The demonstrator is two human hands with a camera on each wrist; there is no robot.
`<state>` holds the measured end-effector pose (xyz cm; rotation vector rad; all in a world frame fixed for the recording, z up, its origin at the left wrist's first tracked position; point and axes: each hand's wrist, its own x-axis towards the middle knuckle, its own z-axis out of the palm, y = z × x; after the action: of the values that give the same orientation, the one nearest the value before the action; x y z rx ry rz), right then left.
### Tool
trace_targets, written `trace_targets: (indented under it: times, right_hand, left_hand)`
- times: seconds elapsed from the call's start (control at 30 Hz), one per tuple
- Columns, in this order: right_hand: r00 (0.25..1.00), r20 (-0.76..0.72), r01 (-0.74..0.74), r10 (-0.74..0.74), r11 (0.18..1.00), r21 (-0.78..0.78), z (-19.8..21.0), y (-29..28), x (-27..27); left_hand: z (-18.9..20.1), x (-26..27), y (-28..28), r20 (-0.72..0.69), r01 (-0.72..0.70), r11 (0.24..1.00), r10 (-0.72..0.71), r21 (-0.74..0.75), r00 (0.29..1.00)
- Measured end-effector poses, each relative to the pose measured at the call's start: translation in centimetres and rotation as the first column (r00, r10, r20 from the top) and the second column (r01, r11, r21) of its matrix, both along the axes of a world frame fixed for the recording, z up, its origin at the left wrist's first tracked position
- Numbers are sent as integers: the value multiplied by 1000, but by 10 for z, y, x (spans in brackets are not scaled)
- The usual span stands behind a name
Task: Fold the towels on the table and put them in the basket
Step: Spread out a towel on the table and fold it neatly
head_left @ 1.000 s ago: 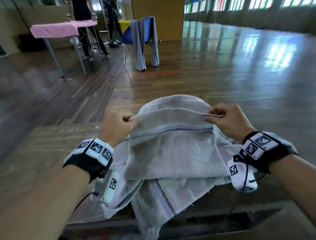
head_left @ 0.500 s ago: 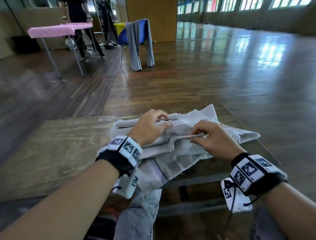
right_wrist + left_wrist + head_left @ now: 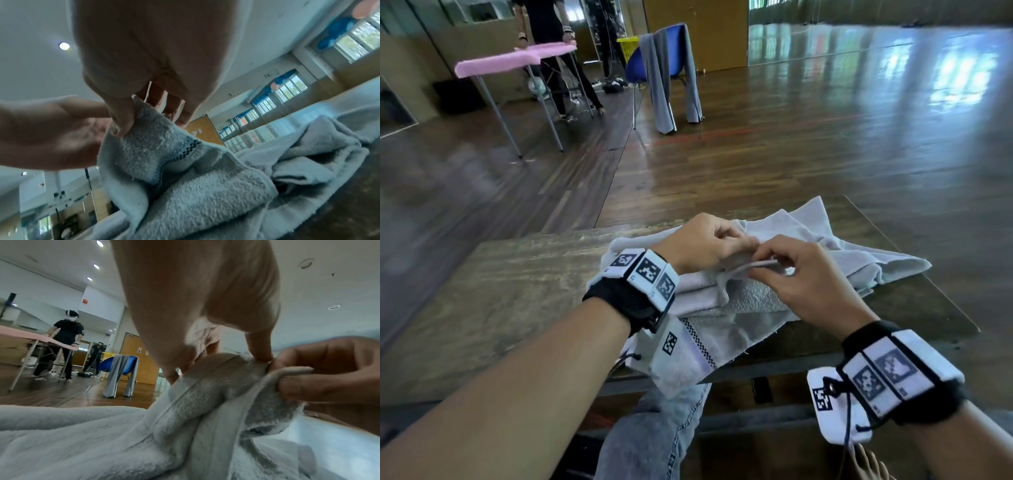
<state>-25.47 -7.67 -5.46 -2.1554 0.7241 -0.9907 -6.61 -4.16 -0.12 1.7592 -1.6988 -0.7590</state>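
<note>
At the bottom of the head view, a knee in faded blue denim jeans rises between the two forearms. Just above it, a corner of the pale grey terry towel with a dark checked stripe hangs over the near edge of the worn brown wooden table; the rest lies crumpled at centre frame, spreading toward the table's right far corner.

The left hand sits on top of the towel's middle, fingers curled, pinching a fold of cloth; in the left wrist view its fingertips press down into the hem. The right hand is just right of it, the two nearly touching, and pinches a thin raised edge of the same towel between thumb and fingers. The right wrist view shows the thumb clamped on the cloth near the checked stripe, with the towel hanging below the hand.

Farther off, in the upper middle of the frame, a blue plastic chair draped with grey cloth stands on the glossy wooden floor. At upper left stands a metal-legged table with a pink cover, with a person in black clothing behind it.
</note>
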Motion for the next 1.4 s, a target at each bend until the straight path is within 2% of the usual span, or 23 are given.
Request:
trace_targets:
  times: [0.13, 0.37, 0.43, 0.5, 0.57, 0.63, 0.73, 0.87, 1.0, 1.2, 1.4]
  right_hand:
    - [998, 17, 53, -52, 998, -26, -1, -7, -6]
    - [995, -25, 95, -97, 994, -62, -9, -10, -3]
    - [992, 16, 123, -122, 991, -48, -8, -10, -3]
    - [982, 43, 188, -186, 980, -61, -8, -12, -2]
    - [977, 64, 209, -205, 976, -61, -7, -15, -2]
    - [978, 61, 202, -199, 978, -44, -7, -18, -2]
    - [972, 71, 221, -222, 975, 30, -7, -20, -2]
    - [940, 174, 273, -294, 952, 135, -5, -22, 0]
    - [926, 210, 267, -314, 937, 226, -5, -21, 1]
    - [918, 242, 246, -314, 930, 272, -3, -22, -1]
    - [912, 257, 234, -319, 920, 314, -3, -25, -4]
  left_hand:
    - [0, 11, -4, 32, -90, 991, 88, 101, 996]
    - [-5, 3, -9, -5, -2, 999, 2, 44, 1000]
    - [-8, 2, -14, 16, -63, 994, 65, -85, 998]
    - [-12, 2, -17, 67, -198, 932, 229, -305, 971]
    - [-14, 0, -16, 96, -224, 881, 287, -416, 953]
    - [-17, -6, -11, 114, -136, 916, 192, -378, 975]
    - [-21, -14, -6, 21, -69, 955, 78, -288, 997]
    - [-26, -19, -3, -61, -103, 955, 89, -279, 994]
    - [-30, -22, -1, -130, -97, 963, 65, -252, 989]
    - [-33, -27, 1, -327, -149, 956, 61, -251, 943]
    - [-35, -30, 2, -395, -146, 963, 47, -225, 918]
